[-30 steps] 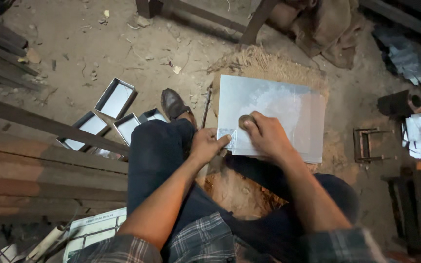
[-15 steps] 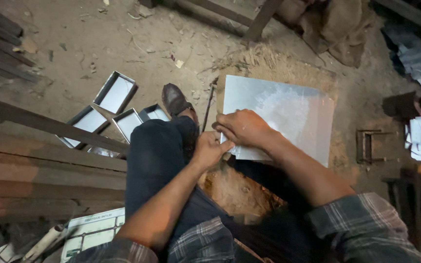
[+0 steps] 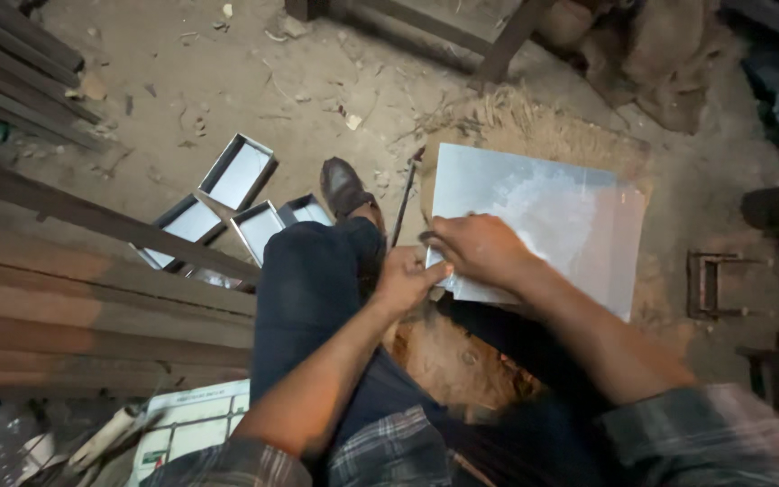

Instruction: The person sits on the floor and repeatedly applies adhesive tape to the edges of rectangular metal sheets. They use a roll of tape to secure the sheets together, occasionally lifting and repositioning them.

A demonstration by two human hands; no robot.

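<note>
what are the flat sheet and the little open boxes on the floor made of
The sheet looks like thin bare metal: pale grey, dull sheen, sharp straight edges, held at its near-left corner by both hands. The open boxes seem to be folded sheet metal too: thin upright walls, pale shiny floors. The exact metal cannot be told.

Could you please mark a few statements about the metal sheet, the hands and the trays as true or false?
1. Both hands meet at the near left edge of the grey metal sheet. True: the left hand and the right hand are both there.
2. The sheet is rolled into a tube. False: it lies flat on a straw-covered pad.
3. Several open rectangular metal trays lie on the dirt floor beside the left leg. True.
4. The person is barefoot. False: a dark shoe shows.
5. A thin dark rod lies beside the sheet's left edge. True.
</note>
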